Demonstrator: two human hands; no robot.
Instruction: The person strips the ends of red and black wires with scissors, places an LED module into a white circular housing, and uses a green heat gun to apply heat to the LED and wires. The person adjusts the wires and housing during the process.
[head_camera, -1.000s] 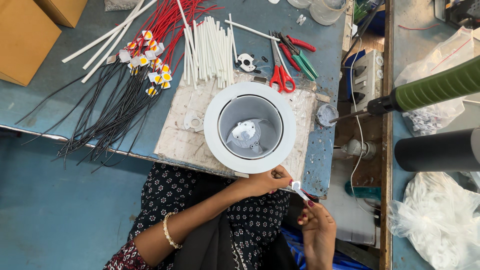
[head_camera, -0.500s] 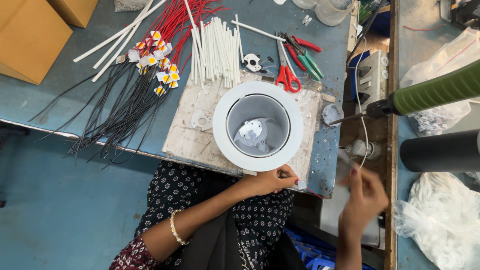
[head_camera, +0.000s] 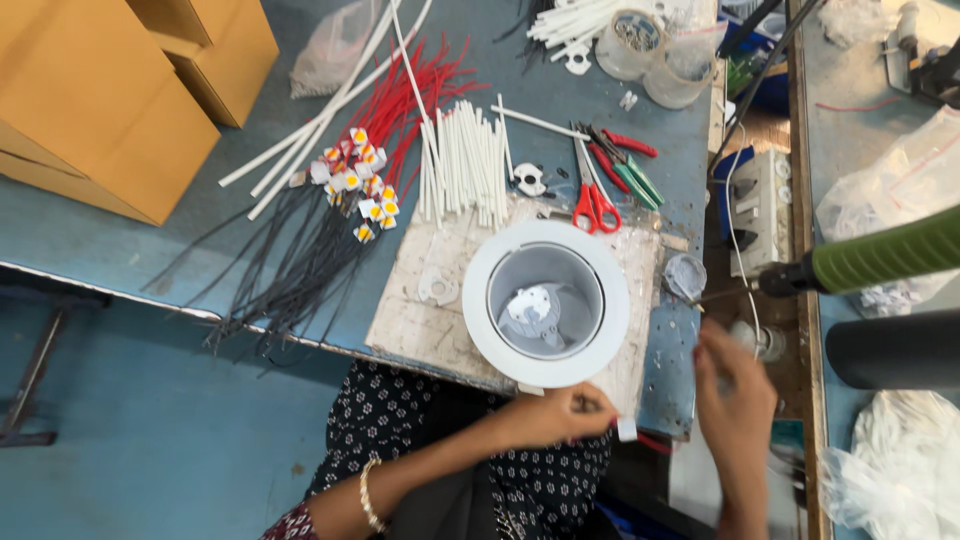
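White round lamp housing (head_camera: 546, 302): on worktop (head_camera: 130, 250). Left hand (head_camera: 560, 413) at its near rim, fingers curled pinching small white piece (head_camera: 626, 429). Right hand (head_camera: 735, 385) right of it, blurred, grip unclear. Red scissors (head_camera: 594, 205) behind it.

Cardboard boxes (head_camera: 110, 90) sit at ten o'clock on the blue table (head_camera: 120, 250). Toward the centre, a bundle of black and red wires (head_camera: 330, 230) fans out beside a row of white tubes (head_camera: 462, 165). Red-handled scissors (head_camera: 592, 195) and pliers (head_camera: 625, 165) lie at one o'clock. A green-handled tool (head_camera: 880, 255) juts in at three o'clock.
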